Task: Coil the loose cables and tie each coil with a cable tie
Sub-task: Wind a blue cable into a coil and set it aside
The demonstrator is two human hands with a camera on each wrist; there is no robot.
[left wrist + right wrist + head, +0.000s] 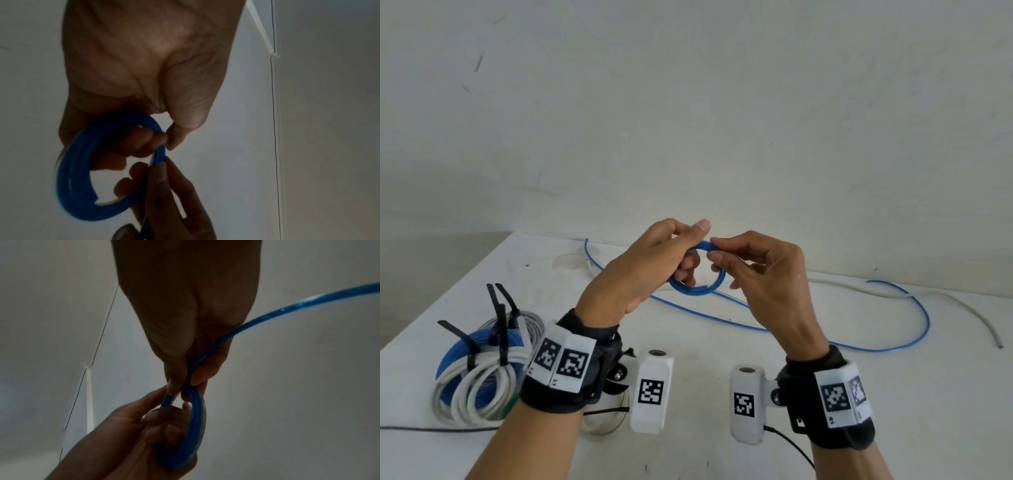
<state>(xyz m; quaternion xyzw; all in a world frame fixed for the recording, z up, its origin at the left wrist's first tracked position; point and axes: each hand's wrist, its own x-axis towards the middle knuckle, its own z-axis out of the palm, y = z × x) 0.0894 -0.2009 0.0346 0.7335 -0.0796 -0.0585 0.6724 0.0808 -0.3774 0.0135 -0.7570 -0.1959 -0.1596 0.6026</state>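
White tabletop (722,394) is spread wide, with open room toward 3 o'clock. Tied bundles (479,373) are kept at 8 o'clock. At centre, a small blue coil (697,270) is gripped by the left hand (640,270), and its feeding strand is pinched by the right hand (767,284). The cable is judged light, springy and slippery; it is best held where the turns overlap.
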